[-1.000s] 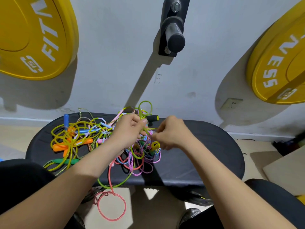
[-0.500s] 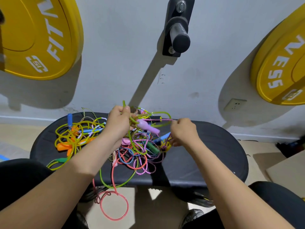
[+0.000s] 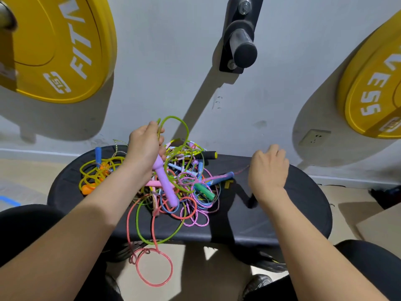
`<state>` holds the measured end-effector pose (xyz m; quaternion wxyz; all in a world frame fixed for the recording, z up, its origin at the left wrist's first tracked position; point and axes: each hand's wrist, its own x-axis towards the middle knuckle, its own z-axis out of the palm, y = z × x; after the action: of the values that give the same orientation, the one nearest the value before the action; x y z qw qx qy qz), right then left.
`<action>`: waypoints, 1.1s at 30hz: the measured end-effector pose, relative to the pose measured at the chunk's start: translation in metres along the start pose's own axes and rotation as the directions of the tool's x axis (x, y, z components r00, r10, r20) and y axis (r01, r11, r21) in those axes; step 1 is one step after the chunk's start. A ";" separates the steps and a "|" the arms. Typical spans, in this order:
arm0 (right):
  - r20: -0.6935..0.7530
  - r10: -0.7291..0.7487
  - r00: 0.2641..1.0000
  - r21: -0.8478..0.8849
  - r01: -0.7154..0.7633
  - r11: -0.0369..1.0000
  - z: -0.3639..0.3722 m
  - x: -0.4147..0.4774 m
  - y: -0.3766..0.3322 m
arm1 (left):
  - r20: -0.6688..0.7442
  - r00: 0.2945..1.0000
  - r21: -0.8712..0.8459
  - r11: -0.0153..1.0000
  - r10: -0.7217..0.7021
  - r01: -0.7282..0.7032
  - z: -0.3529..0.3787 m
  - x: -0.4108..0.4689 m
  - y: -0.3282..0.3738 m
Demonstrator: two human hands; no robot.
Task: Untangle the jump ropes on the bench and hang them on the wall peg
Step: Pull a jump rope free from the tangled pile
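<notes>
Compared with half a second back, your left hand has gone higher. It grips a green rope, with one purple handle dangling below. Your right hand has pulled off to the right, curled; can't tell if it's pinching a cord. The jump ropes lie tangled on the surface, too knotted to count. One peg sits above, between two yellow plates.

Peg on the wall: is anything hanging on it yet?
Empty. The peg is bare; the ropes lie tangled on the bench.
</notes>
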<state>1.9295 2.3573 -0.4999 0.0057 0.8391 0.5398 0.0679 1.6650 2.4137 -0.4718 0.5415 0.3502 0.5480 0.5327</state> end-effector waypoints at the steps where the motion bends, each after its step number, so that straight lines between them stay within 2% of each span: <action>1: 0.036 -0.068 0.997 -0.067 0.070 0.995 0.003 -0.003 -0.001 | 0.012 0.999 0.091 0.995 0.049 -0.049 -0.003 0.001 0.001; 4: 0.228 -0.184 0.956 -0.007 0.190 0.982 0.013 -0.012 -0.014 | 0.100 0.992 0.281 0.954 0.076 -0.102 -0.008 -0.001 0.000; 7: 0.288 -0.341 0.895 0.216 0.286 0.933 0.017 -0.020 -0.037 | 0.157 0.988 0.206 0.978 0.000 -0.033 -0.006 -0.004 -0.005; 9: 0.288 -0.551 0.783 0.438 0.404 0.803 0.014 -0.025 -0.053 | 0.175 0.984 0.140 0.990 -0.034 0.009 -0.003 -0.007 -0.003; 10: 0.280 -0.667 0.690 0.520 0.475 0.710 0.013 -0.029 -0.060 | 0.190 0.980 0.086 0.996 -0.051 0.035 -0.003 -0.008 -0.002; 12: 0.281 -0.769 0.574 0.572 0.543 0.615 0.014 -0.035 -0.070 | 0.222 0.972 -0.062 0.993 -0.080 0.096 -0.003 -0.008 0.003; 14: 0.286 -0.747 0.601 0.567 0.522 0.637 0.020 -0.033 -0.074 | 0.218 0.972 -0.198 0.971 -0.089 0.133 -0.003 -0.008 0.008; 16: 0.250 -0.643 0.724 0.564 0.431 0.705 0.020 -0.025 -0.073 | 0.164 0.983 -0.237 0.964 -0.083 0.121 -0.007 -0.007 0.008; 18: 0.145 -0.514 0.845 0.687 0.288 0.667 0.013 -0.016 -0.069 | 0.118 0.988 -0.149 0.982 -0.100 0.117 -0.014 -0.003 0.005; 19: 0.082 -0.446 0.891 0.765 0.230 0.602 0.008 -0.013 -0.069 | 0.106 0.988 -0.084 0.989 -0.112 0.121 -0.018 -0.001 0.002; 21: -0.086 -0.296 0.951 0.885 0.209 0.417 -0.005 -0.009 -0.071 | 0.088 0.989 0.062 0.991 -0.123 0.118 -0.025 0.003 -0.005; 24: -0.254 -0.051 0.966 0.960 0.258 0.106 -0.032 -0.003 -0.072 | 0.054 0.996 0.306 0.950 -0.074 0.054 -0.030 0.010 -0.014; 25: -0.260 0.018 0.965 0.964 0.259 0.053 -0.039 -0.001 -0.070 | 0.048 0.998 0.410 0.912 -0.040 0.017 -0.031 0.011 -0.017; 26: -0.243 0.065 0.968 0.969 0.239 0.062 -0.043 0.001 -0.067 | 0.053 0.999 0.544 0.838 0.010 -0.037 -0.031 0.012 -0.019; 28: -0.151 0.094 0.984 0.972 0.131 0.194 -0.043 0.003 -0.062 | 0.128 0.988 0.798 0.581 0.091 -0.157 -0.032 0.009 -0.021; 29: -0.077 0.082 0.994 0.975 0.057 0.217 -0.044 0.002 -0.061 | 0.176 0.978 0.853 0.478 0.111 -0.207 -0.031 0.005 -0.023; 31: 0.035 0.009 0.999 0.986 -0.036 0.161 -0.051 0.001 -0.059 | 0.256 0.963 0.869 0.415 0.088 -0.269 -0.028 -0.004 -0.029; 33: -0.002 -0.075 0.997 0.988 0.013 0.157 -0.059 0.000 -0.058 | 0.305 0.950 0.876 0.374 0.059 -0.305 -0.024 -0.010 -0.039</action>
<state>1.8697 2.3780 -0.4461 -0.5251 0.6275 0.4786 -0.3186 1.6512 2.3921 -0.5104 0.2550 0.7050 0.6427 0.1575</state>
